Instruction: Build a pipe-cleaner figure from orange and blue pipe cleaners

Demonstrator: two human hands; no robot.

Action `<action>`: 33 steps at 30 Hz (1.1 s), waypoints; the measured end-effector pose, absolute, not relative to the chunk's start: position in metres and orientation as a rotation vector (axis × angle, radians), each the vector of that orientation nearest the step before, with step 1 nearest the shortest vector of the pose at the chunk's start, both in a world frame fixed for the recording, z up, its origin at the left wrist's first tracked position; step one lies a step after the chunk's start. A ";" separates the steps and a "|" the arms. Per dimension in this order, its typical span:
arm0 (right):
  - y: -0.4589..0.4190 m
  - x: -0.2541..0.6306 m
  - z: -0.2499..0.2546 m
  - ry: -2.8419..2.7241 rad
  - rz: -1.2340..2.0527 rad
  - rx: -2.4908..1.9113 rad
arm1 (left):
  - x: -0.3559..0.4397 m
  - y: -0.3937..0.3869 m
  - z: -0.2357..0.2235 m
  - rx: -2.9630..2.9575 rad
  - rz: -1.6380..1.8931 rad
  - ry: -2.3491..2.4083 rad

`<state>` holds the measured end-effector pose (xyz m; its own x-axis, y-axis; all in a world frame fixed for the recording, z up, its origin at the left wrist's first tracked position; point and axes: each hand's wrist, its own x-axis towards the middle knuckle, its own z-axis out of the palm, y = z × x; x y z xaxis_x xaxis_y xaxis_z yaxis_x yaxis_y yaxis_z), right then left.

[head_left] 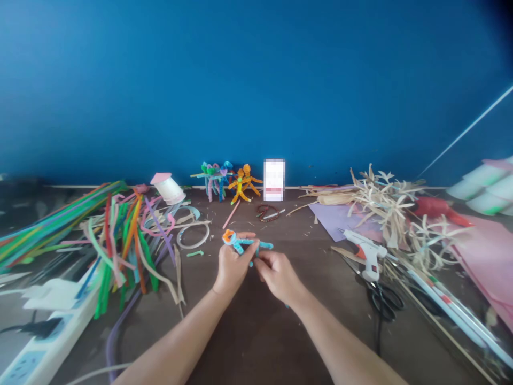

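Between my hands, above the dark table (248,337), is a small light-blue pipe cleaner figure (239,245) with an orange piece at its head end. My left hand (235,263) is closed around its body, thumb and fingers pinching it. On the right, my right hand (277,270) pinches a blue limb at the figure's lower end; its fingertips partly hide that limb. Beyond my hands stand several finished pipe cleaner figures, among them a yellow-orange one (240,186) and a cluster of green, purple and blue ones (216,179).
Loose coloured pipe cleaners (124,235) and a power strip (68,326) lie left. To the right are a white glue gun (366,250), black-handled scissors (382,302), dried husk flowers (393,206) and pink sheets (487,256). A roll of tape (193,247) and a bead bracelet (262,214) lie ahead.
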<state>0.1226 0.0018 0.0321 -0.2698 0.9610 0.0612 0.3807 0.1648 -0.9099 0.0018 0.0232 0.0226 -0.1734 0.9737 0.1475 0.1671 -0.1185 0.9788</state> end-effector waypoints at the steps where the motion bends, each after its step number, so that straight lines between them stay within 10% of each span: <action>1: 0.001 0.124 0.034 -1.805 0.981 -1.295 | 0.001 0.024 0.023 1.392 1.343 1.416; 9: 0.009 0.148 0.044 -1.822 0.622 -1.364 | -0.004 0.028 0.029 1.542 1.188 1.383; 18: 0.020 0.150 0.036 -1.291 1.471 -1.268 | -0.005 0.028 0.024 1.168 1.071 0.987; 33: 0.019 0.153 0.037 -1.350 1.405 -1.258 | -0.012 0.035 0.022 1.247 0.922 1.135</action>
